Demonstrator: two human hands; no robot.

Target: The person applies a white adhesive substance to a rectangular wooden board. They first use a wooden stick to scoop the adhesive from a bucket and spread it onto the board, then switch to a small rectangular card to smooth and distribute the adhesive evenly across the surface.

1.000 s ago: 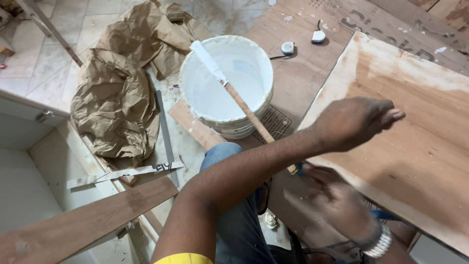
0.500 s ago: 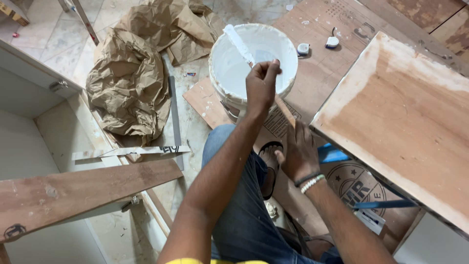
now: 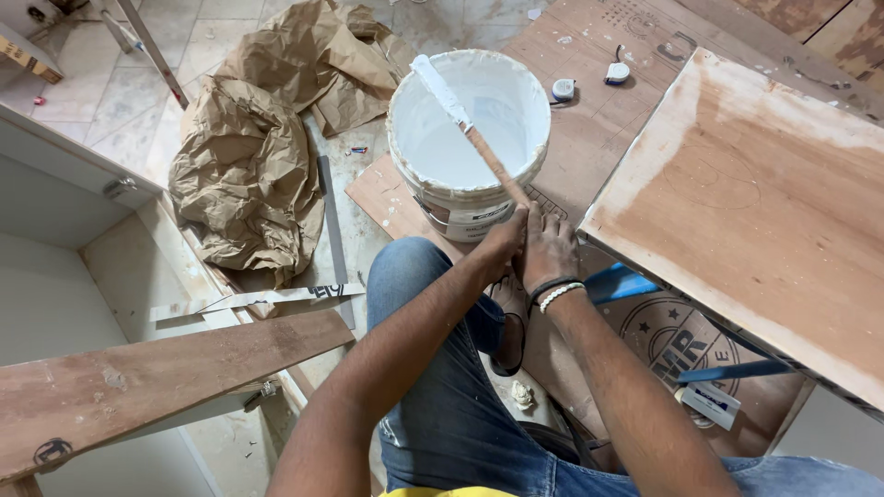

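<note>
A white plastic bucket (image 3: 444,201) holding white paste stands on the floor in front of my knees. A wooden stick (image 3: 488,158), its far end coated white, leans across the bucket from the far rim toward me. My left hand (image 3: 502,244) and my right hand (image 3: 552,256) are pressed together just in front of the bucket. Both are closed around the stick's near end. The right wrist wears a beaded band. My legs in blue jeans are below the hands.
A large plywood board (image 3: 764,202) with white-smeared edges rests on blue supports (image 3: 626,281) at the right. Crumpled brown paper (image 3: 249,175) lies to the left, a wooden plank (image 3: 157,368) and white cabinet (image 3: 55,239) at lower left. Two small tape measures (image 3: 564,89) sit beyond the bucket.
My left hand came back from over the plywood board to the stick at the bucket. It slid down to the near end, where the right hand joined it.
</note>
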